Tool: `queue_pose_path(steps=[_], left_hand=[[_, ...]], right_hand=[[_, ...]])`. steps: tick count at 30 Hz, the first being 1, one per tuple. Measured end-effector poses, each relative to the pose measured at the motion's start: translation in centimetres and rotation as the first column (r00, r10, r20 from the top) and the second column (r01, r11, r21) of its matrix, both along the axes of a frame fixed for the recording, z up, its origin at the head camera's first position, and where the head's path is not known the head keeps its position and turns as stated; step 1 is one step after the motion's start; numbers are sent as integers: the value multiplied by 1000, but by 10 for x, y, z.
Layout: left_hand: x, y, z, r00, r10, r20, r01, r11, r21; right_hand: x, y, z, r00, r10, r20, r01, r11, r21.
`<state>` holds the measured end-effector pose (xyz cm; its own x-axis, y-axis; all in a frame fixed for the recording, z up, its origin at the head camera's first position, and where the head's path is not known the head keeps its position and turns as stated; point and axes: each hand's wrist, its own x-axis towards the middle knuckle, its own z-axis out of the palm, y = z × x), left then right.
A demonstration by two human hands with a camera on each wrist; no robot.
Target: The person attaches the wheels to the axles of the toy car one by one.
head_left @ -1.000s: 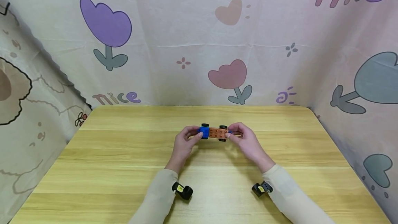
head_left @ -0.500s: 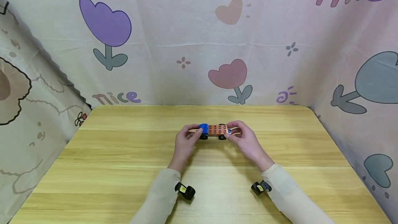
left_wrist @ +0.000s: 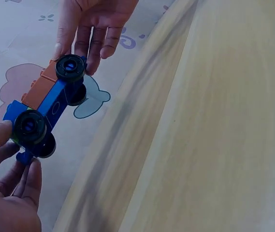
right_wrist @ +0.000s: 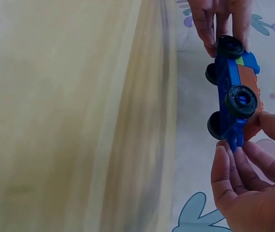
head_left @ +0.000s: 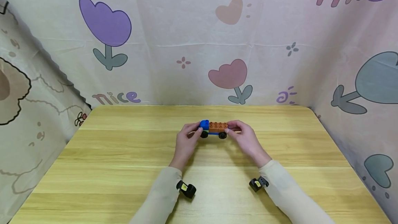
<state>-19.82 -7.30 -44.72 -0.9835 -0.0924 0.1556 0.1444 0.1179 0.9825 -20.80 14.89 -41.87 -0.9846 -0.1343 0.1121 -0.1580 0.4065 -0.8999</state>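
A toy truck [head_left: 214, 129] built of blocks is held up between both hands, wheels downward. It has a blue base, orange studded bricks [left_wrist: 40, 92], a blue brick at one end with a bit of green under it, and black wheels [right_wrist: 241, 101]. My left hand [head_left: 187, 142] pinches the blue-brick end between thumb and fingers. At the other end, near a small blue hitch [right_wrist: 237, 137], my right hand [head_left: 246, 141] grips the truck, thumb on the orange brick. The wrist views show the truck's underside clear of the tabletop.
Below the hands spreads a wood-grain table [head_left: 124, 155]. A printed cloth [head_left: 174, 20] with flowers and hearts hangs behind it and on both sides. Small black cameras [head_left: 187, 189] sit on both wrists.
The truck has been tilted about its long axis, so its near side and wheels now show below the orange studs. Both hands keep hold and have shifted only slightly.
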Motion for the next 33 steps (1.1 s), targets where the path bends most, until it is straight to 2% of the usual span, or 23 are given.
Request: queue_pose_path(steps=[6,11,15,20,33], left_hand=[[-8,2,0,1000,24,-15,-26,996,-84],[-17,0,0,999,-4,-32,0,993,-122],[-22,-2,1,999,-24,28,27,994,-102],[-29,-4,-2,994,-45,104,58,991,-122],[-37,-5,-10,991,-83,102,98,983,-154]], right_hand=[[-10,2,-1,1000,-16,-5,16,999,30],[-18,2,-3,1000,-16,24,15,1000,26],[-24,1,-6,998,4,58,-5,1000,21],[-29,0,-10,997,19,79,-23,998,53],[-35,0,-13,992,9,127,-19,997,77]])
